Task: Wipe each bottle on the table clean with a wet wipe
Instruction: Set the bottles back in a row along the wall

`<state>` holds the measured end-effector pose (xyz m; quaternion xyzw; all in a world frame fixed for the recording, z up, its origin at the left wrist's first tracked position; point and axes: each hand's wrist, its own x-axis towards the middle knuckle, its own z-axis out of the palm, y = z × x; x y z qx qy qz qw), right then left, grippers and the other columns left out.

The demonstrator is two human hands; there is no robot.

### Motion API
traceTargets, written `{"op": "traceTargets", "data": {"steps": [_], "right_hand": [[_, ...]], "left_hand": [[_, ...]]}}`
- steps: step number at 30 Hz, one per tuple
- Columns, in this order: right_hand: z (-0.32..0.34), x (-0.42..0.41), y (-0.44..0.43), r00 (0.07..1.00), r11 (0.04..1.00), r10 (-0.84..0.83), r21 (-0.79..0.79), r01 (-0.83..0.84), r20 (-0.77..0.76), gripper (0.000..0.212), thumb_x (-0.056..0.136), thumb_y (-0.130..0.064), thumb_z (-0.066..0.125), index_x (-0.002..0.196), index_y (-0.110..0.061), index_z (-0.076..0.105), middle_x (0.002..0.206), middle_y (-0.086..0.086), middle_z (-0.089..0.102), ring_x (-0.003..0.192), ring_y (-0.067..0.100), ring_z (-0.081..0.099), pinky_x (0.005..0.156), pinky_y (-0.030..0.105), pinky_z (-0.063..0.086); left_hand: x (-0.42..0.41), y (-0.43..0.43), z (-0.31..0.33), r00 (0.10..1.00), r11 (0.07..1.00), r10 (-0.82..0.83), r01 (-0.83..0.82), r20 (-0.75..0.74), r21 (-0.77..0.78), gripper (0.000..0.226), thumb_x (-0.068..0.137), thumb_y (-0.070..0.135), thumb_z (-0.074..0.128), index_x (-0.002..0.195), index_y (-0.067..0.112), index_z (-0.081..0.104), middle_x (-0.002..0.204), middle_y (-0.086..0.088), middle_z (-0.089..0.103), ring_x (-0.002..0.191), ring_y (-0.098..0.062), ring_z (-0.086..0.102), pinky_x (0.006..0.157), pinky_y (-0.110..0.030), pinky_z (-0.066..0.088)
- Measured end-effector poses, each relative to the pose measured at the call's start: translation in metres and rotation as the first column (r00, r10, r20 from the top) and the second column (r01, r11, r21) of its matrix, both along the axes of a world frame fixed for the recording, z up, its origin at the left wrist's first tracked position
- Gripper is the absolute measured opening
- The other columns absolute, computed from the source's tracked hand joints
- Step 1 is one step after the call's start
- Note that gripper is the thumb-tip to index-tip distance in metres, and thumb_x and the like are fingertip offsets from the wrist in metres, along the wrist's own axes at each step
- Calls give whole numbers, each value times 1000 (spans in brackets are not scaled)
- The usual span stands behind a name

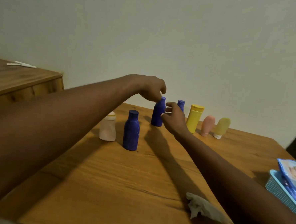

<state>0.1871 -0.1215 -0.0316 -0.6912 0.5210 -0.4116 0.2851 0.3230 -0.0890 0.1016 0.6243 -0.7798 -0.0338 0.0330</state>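
Note:
Several bottles stand in a row on the wooden table [105, 178]. My left hand [150, 87] reaches from above and pinches the cap of the middle blue bottle [157, 116], which stands upright on the table. My right hand [173, 120] is at the bottle's right side, with its thumb and curled fingertips against the body. A crumpled grey-white wet wipe [202, 208] lies on the table near my right forearm, with no hand on it.
Left of the held bottle stand a nearer blue bottle [131, 130] and a pale pink bottle [108, 126]. To its right are a small blue bottle [181, 104], a yellow tube [194, 118], a pink tube [207, 125] and a yellow-green tube [221, 126]. A teal basket [277, 190] holds a wipes pack [294, 174].

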Motion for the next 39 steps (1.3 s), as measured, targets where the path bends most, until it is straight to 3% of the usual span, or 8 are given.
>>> {"op": "traceTargets", "data": {"steps": [7, 16, 22, 25, 34, 39], "right_hand": [[14, -6, 88, 977, 977, 214, -9, -214, 7, 59, 89, 1, 68, 144, -12, 50, 136, 4, 61, 126, 17, 59, 103, 32, 53], [-9, 21, 120, 974, 968, 219, 113, -224, 48, 81, 83, -30, 85, 151, -20, 41, 150, 4, 50, 134, 24, 53, 105, 43, 52], [-26, 42, 114, 980, 977, 189, 88, -195, 65, 63, 89, -30, 80, 142, -18, 48, 143, 3, 58, 128, 23, 58, 104, 42, 54], [-37, 48, 107, 974, 973, 209, 81, -216, 88, 50, 91, -26, 77, 135, -18, 53, 133, 2, 64, 119, 18, 63, 97, 35, 57], [-42, 52, 74, 975, 982, 188, -10, -188, 120, 35, 95, -17, 71, 127, -18, 59, 122, -3, 65, 111, 10, 62, 91, 26, 54], [-32, 63, 30, 978, 993, 120, -15, -119, 168, 31, 96, -14, 69, 125, -17, 57, 115, -2, 65, 104, 11, 63, 92, 31, 54]], "left_hand": [[18, 69, 9, 1000, 999, 9, -9, 10, -47, 49, 98, 9, 58, 147, 12, 54, 144, -5, 60, 127, -20, 57, 94, -28, 44], [30, 100, -25, 990, 997, 11, 1, 140, -83, 53, 94, 31, 72, 144, 23, 55, 140, 2, 60, 125, -18, 56, 99, -37, 46], [36, 90, -45, 999, 990, 15, -9, 35, -143, 43, 93, 12, 73, 135, 14, 62, 130, -6, 65, 110, -20, 65, 92, -31, 55], [42, 85, -52, 1000, 984, 15, -12, 12, -180, 39, 92, 7, 74, 129, 12, 65, 125, -7, 66, 106, -21, 67, 90, -31, 57], [56, 63, -51, 995, 962, -32, 6, -92, -273, 34, 91, 7, 74, 124, 11, 69, 121, -6, 69, 105, -19, 66, 87, -29, 54], [61, 35, -38, 994, 958, 2, -34, -111, -285, 39, 88, 13, 78, 126, 11, 69, 122, -7, 70, 107, -21, 67, 87, -30, 55]]}}
